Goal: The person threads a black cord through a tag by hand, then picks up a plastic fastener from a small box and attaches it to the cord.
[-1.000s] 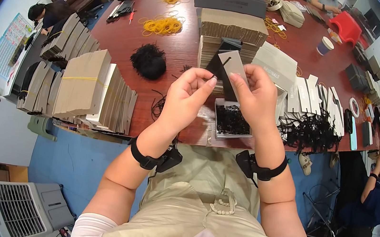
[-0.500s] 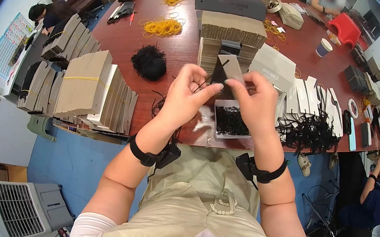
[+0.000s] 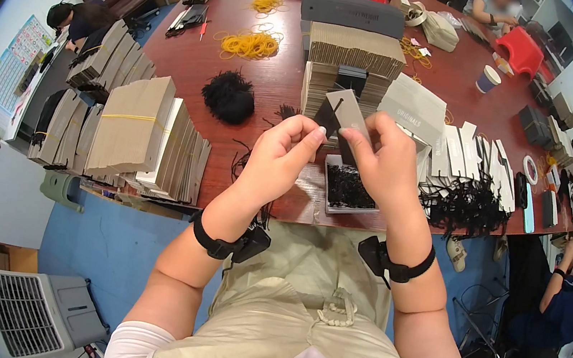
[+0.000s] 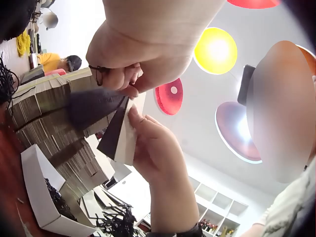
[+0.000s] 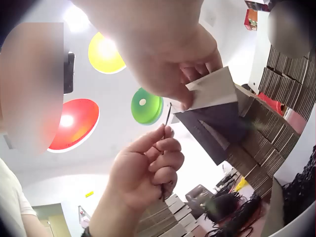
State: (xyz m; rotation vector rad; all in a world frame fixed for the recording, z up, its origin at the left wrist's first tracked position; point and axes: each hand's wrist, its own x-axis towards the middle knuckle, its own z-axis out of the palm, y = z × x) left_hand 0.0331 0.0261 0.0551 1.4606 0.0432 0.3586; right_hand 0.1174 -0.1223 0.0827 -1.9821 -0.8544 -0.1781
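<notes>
In the head view, the right hand (image 3: 388, 156) pinches a grey and dark card (image 3: 346, 111) between thumb and fingers. The left hand (image 3: 281, 155) is just left of it, its thumb and forefinger pinching a thin black cord. In the right wrist view, the cord (image 5: 169, 114) rises from the left fingertips (image 5: 167, 132) to the card's corner. Dark flaps (image 4: 112, 132) of the card fan out below the right thumb in the left wrist view. A white box of black cords (image 3: 350, 187) lies below the hands on the table.
Stacks of cardboard cards (image 3: 129, 123) stand at the left and a further stack (image 3: 356, 46) behind the hands. A black cord bundle (image 3: 228, 97) lies left, strung white tags (image 3: 474, 157) right, yellow bands (image 3: 250, 44) farther back. Other people sit around the room.
The left hand has closed in on the card again after pulling slightly away. Both hands and the card sit a little lower in the head view, which has shifted slightly.
</notes>
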